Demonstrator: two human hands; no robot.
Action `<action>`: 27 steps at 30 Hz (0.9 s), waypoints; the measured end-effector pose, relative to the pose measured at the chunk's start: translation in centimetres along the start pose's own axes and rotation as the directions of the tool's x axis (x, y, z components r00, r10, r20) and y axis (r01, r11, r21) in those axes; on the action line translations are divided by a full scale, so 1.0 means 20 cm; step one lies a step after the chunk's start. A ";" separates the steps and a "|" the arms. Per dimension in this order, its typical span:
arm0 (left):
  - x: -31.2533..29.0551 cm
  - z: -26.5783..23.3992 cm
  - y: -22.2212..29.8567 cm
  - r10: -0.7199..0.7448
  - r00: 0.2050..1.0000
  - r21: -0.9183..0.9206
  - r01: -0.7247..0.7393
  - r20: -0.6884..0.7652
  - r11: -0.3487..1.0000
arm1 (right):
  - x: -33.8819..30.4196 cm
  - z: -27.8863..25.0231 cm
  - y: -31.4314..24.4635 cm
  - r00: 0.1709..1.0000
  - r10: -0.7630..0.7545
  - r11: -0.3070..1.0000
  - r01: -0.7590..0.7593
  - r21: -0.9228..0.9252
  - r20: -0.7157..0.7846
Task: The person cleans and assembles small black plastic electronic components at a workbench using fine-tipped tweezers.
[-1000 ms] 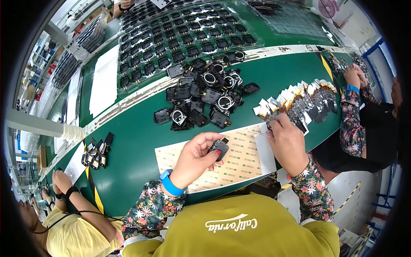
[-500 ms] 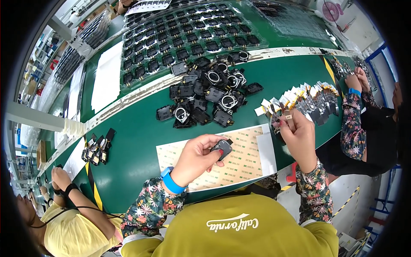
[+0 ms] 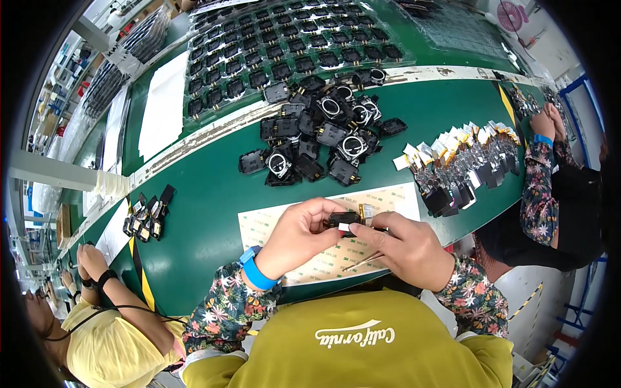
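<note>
My left hand [image 3: 301, 229] grips a small black plastic housing [image 3: 341, 219] above the patterned sheet. My right hand [image 3: 414, 249] meets it from the other side, index fingertip at a small white tab [image 3: 344, 227] on the housing. A yellowish part with a pale face [image 3: 367, 212] sticks up at the housing's right edge; how it is joined is hidden by the fingers. Thin metal tweezers [image 3: 363, 262] stick out from beneath my right hand, held in its curled fingers. Both hands are closed.
A heap of black housings [image 3: 323, 132], some with silver rings, lies beyond my hands. Rows of ribbon-tailed display parts [image 3: 462, 161] lie right, small black pieces [image 3: 149, 216] left. Behind is a clear tray of housings [image 3: 284, 48]. People sit on both sides; the patterned sheet [image 3: 259, 226] lies beneath my hands.
My right hand has moved left from the ribbon-tailed parts to the housing in my left hand, bringing a small part with it. The tweezers now show below it.
</note>
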State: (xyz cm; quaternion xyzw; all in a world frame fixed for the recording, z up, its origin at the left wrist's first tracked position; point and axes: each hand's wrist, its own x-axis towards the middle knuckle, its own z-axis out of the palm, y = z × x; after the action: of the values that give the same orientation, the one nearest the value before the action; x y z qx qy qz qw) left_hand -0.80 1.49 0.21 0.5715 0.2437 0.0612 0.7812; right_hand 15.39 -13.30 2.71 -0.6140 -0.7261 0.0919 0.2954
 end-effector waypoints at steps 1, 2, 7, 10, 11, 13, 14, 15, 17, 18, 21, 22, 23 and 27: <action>0.00 0.00 0.00 -0.015 1.000 -0.003 0.015 0.010 1.000 | 0.00 0.00 0.00 1.000 -0.002 1.000 0.002 0.003 0.003; 0.00 -0.01 0.01 -0.030 0.999 -0.006 0.030 0.022 1.000 | 0.00 0.00 0.00 1.000 -0.011 0.999 0.012 -0.048 0.023; 0.00 -0.02 0.00 -0.029 0.999 0.027 0.028 0.045 0.999 | 0.00 -0.02 -0.02 0.991 -0.015 0.975 0.044 -0.217 0.135; -0.01 -0.01 0.00 -0.049 0.997 0.019 0.048 0.054 0.999 | 0.00 -0.03 -0.03 0.981 0.000 0.963 0.052 -0.265 0.193; 0.00 -0.01 0.00 -0.050 0.997 0.019 0.049 0.055 0.999 | 0.00 -0.03 -0.03 0.976 0.007 0.959 0.056 -0.279 0.217; -0.01 -0.01 0.00 -0.044 0.997 0.012 0.043 0.057 0.999 | 0.00 -0.03 -0.03 0.970 0.014 0.954 0.059 -0.293 0.241; -0.01 -0.01 0.00 -0.041 0.998 0.009 0.040 0.058 0.999 | 0.00 -0.03 -0.02 0.971 0.006 0.953 0.067 -0.296 0.239; -0.01 -0.01 0.00 -0.041 0.997 0.009 0.040 0.058 0.999 | 0.00 -0.03 -0.02 0.972 -0.003 0.951 0.075 -0.300 0.236; -0.01 -0.01 0.00 -0.036 0.997 -0.002 0.036 0.062 0.999 | 0.00 -0.03 -0.03 0.972 -0.010 0.949 0.083 -0.304 0.233; -0.01 -0.01 0.00 -0.034 0.997 -0.007 0.035 0.064 0.999 | 0.00 -0.03 -0.03 0.972 -0.016 0.948 0.088 -0.306 0.233; -0.01 0.00 0.00 -0.026 0.998 -0.005 0.026 0.059 1.000 | 0.01 -0.03 -0.03 0.972 -0.027 0.945 0.100 -0.310 0.232; -0.01 0.00 0.00 -0.022 0.998 -0.003 0.022 0.056 1.000 | 0.01 -0.03 -0.03 0.974 -0.030 0.947 0.100 -0.305 0.226; -0.01 0.00 0.00 -0.022 0.998 -0.002 0.023 0.057 1.000 | 0.01 -0.03 -0.03 0.975 -0.033 0.949 0.100 -0.300 0.221; -0.01 0.01 0.01 -0.071 0.997 -0.001 0.071 0.021 0.997 | 0.00 -0.01 -0.04 0.975 -0.053 0.948 0.117 -0.296 0.217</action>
State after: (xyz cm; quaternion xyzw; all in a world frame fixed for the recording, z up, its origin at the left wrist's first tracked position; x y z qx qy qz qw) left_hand -0.90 1.32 0.47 0.5624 0.2556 0.0278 0.7859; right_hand 14.85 -13.50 3.25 -0.6076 -0.7841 0.0283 0.1232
